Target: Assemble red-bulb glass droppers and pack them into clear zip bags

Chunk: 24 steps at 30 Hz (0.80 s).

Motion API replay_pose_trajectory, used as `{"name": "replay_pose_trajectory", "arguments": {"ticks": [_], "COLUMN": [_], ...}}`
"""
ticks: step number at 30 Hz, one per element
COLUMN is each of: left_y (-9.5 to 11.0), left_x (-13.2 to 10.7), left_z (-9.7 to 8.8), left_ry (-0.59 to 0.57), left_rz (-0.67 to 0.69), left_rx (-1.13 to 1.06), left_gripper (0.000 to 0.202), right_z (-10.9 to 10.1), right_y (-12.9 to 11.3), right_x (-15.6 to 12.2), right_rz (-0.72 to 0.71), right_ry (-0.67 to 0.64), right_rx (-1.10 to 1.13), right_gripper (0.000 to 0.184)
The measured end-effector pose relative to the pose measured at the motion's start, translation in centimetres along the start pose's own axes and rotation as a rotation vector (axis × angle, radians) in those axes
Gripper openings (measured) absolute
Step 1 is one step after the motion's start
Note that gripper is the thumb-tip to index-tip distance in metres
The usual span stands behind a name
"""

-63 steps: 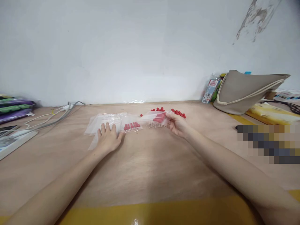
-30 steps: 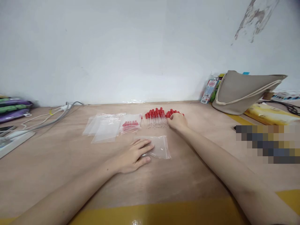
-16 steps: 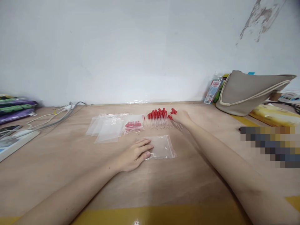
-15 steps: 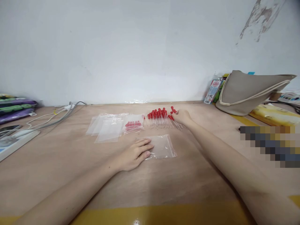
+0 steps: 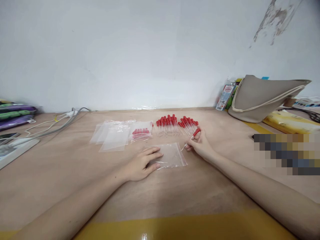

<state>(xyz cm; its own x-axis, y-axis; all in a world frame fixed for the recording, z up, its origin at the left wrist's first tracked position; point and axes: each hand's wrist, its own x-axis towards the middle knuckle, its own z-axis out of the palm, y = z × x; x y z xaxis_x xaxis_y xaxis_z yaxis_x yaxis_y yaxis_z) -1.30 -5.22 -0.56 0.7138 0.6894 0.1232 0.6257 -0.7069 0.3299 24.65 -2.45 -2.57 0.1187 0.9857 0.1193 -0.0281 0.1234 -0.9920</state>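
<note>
My left hand point(image 5: 142, 163) lies flat, fingers together, on the left edge of an empty clear zip bag point(image 5: 171, 155) on the wooden table point(image 5: 175, 190). My right hand point(image 5: 201, 146) pinches one red-capped glass dropper point(image 5: 192, 137), its tip pointing down-left at the bag's right corner. Behind it lies a row of several red-capped droppers point(image 5: 176, 125). A filled bag of droppers point(image 5: 140, 131) rests left of that row, beside a stack of empty clear bags point(image 5: 111, 136).
A grey bag point(image 5: 260, 96) and a small bottle point(image 5: 224, 96) stand at the back right, with yellow packaging point(image 5: 287, 121) beside them. Grey cables point(image 5: 57, 125) run at the back left near purple and green packets point(image 5: 15, 115). A white wall point(image 5: 150, 50) closes the far edge.
My right hand has drawn back from the row of droppers toward the empty bag, now holding one dropper. My left hand has stayed on the bag.
</note>
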Motion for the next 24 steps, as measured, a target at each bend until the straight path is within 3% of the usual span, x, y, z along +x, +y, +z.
{"name": "replay_pose_trajectory", "arguments": {"ticks": [5,11,20,24], "left_y": [-0.1,-0.4,-0.3,-0.4], "left_x": [0.0,-0.1,0.0,0.0], "left_z": [0.0,0.3,0.3,0.4], "left_ry": [0.002,0.022,-0.006,-0.009], "left_rz": [0.012,0.030,0.019,0.019], "left_rx": [0.007,0.003,0.028,0.041], "left_gripper": [0.042,0.042,0.042,0.042], "right_z": [-0.6,-0.6,0.1,-0.7], "right_y": [0.2,-0.2,-0.5,-0.7], "right_x": [0.1,-0.5,-1.3,-1.0], "right_rz": [-0.046,-0.005,0.203,0.297], "right_ry": [0.041,0.027,-0.077,-0.205], "right_rx": [-0.022,-0.025,0.201,0.309], "right_gripper": [0.088,0.079,0.023,0.008]}}
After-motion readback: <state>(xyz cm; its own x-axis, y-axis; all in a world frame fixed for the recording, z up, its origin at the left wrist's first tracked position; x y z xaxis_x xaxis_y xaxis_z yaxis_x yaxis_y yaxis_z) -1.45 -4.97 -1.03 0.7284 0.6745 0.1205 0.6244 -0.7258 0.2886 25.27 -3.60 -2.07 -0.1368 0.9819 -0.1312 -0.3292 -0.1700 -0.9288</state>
